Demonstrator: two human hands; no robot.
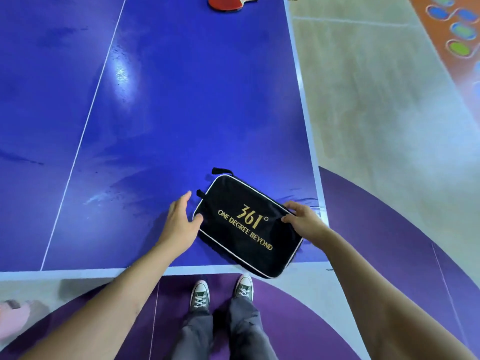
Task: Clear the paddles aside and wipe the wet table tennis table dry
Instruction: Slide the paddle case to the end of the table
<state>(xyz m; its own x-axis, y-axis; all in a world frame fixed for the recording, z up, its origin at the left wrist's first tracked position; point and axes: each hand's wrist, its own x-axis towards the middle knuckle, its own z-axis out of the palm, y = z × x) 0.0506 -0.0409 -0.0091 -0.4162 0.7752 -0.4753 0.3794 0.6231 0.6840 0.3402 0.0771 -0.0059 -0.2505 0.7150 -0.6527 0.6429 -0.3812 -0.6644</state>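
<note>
A person stands at the near end of a blue bench [181,113], where wet smears and a glare patch lie ahead and to the left of the left hand [180,222]. That hand is spread wide and holds nothing, its fingertips just beside the left edge of a black zippered paddle case [246,224]. Further right, the right hand [302,219] has its fingers curled on the case's far right edge in a light pinch. The case lies tilted at the bench's near right corner, one corner already overhanging the edge above the person's shoes [220,292]. The risk, as judged from here: with so light a hold, the case could slide off the slick surface and drop to the floor. A red paddle [228,2] lies well beyond both hands near the far right edge, still to be cleared. No cloth is in view, so wiping looks some way off.
</note>
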